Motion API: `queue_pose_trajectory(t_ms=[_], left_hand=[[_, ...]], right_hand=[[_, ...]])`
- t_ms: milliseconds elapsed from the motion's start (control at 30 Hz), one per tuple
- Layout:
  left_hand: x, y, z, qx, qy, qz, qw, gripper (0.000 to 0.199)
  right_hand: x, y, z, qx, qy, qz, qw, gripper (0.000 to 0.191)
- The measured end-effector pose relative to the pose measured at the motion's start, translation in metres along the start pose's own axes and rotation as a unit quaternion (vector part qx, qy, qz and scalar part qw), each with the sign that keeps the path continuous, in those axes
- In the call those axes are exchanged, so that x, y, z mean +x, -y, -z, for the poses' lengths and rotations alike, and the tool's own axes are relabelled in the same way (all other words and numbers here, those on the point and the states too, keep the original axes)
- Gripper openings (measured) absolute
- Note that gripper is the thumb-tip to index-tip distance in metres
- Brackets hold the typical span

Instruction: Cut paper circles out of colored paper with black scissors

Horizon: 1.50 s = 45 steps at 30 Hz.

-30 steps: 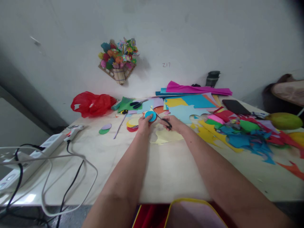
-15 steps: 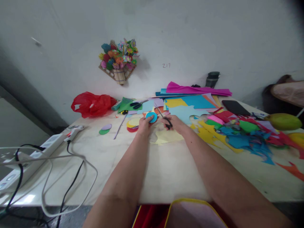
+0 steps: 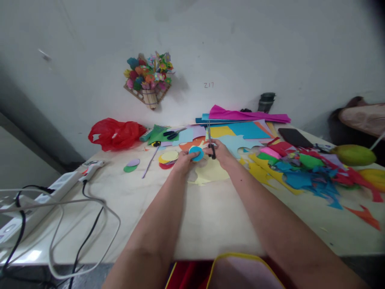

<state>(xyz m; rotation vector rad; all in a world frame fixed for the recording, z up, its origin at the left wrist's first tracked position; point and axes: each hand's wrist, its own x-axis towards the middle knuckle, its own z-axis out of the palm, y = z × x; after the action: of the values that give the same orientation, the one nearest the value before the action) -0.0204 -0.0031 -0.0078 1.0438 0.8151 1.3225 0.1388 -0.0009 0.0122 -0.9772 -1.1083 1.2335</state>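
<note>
Between the thumb and fingers of my left hand (image 3: 183,163) is a blue paper circle (image 3: 197,154), with a sliver of pale yellow paper showing behind its top edge. My right hand (image 3: 223,153) is closed round the black handles of a pair of scissors (image 3: 209,134), whose blades point away from me. The right fingertips come close to the circle's right edge; whether they touch it I cannot tell. Beneath both hands lies a cut pale yellow sheet (image 3: 210,173). Left of my left hand is a small pile of yellow and red paper circles (image 3: 169,155).
Purple and green circles (image 3: 131,168) and a second pair of scissors (image 3: 173,134) lie to the left. Coloured scraps (image 3: 313,176) cover the right side, near a dark phone-like slab (image 3: 294,137). A power strip (image 3: 45,200) with loose cables runs along the left edge.
The scissors have swung from tilting left to nearly straight away from me, clear of the circle. My left hand and the blue circle have shifted slightly right and nearer.
</note>
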Motion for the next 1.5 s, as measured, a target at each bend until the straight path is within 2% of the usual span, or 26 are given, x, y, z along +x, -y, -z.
queue_pose_trajectory(t_ms=[100, 233, 400, 633, 800, 933, 1033, 1167, 1267, 1500], left_hand=[[-0.003, -0.002, -0.003, 0.001, 0.025, 0.012, 1.0, 0.032], [-0.005, -0.001, -0.004, 0.026, 0.041, 0.016, 0.999, 0.034], [-0.004, 0.004, -0.003, 0.041, 0.027, 0.016, 0.999, 0.037], [-0.002, 0.009, -0.012, -0.006, 0.001, -0.009, 1.0, 0.043], [-0.005, 0.008, -0.015, -0.006, -0.023, -0.023, 0.999, 0.045], [-0.003, 0.005, -0.012, -0.039, -0.092, -0.054, 0.993, 0.044], [0.0, 0.004, -0.01, -0.064, -0.125, -0.071, 0.988, 0.042], [0.001, 0.001, -0.008, -0.084, -0.149, -0.075, 0.982, 0.039], [0.001, -0.001, -0.009, -0.098, -0.159, -0.072, 0.98, 0.037], [0.0, -0.001, -0.011, -0.107, -0.152, -0.075, 0.98, 0.035]], right_hand=[[0.002, -0.002, 0.001, 0.023, 0.003, 0.004, 1.0, 0.067], [0.002, -0.003, 0.0, 0.003, -0.007, 0.016, 1.0, 0.067], [0.003, -0.003, -0.002, -0.007, -0.026, 0.037, 0.999, 0.066], [0.001, 0.001, -0.009, -0.019, -0.083, 0.044, 0.995, 0.061], [-0.001, 0.002, -0.007, -0.02, -0.073, 0.022, 0.997, 0.059], [-0.003, 0.003, -0.001, -0.061, -0.046, -0.007, 0.997, 0.042], [-0.006, 0.005, 0.002, -0.086, 0.004, -0.012, 0.996, 0.031], [-0.011, 0.005, 0.005, -0.122, 0.105, -0.015, 0.987, 0.029], [-0.012, 0.001, 0.007, -0.144, 0.158, -0.018, 0.977, 0.032], [-0.016, 0.002, 0.01, -0.168, 0.212, -0.041, 0.962, 0.032]])
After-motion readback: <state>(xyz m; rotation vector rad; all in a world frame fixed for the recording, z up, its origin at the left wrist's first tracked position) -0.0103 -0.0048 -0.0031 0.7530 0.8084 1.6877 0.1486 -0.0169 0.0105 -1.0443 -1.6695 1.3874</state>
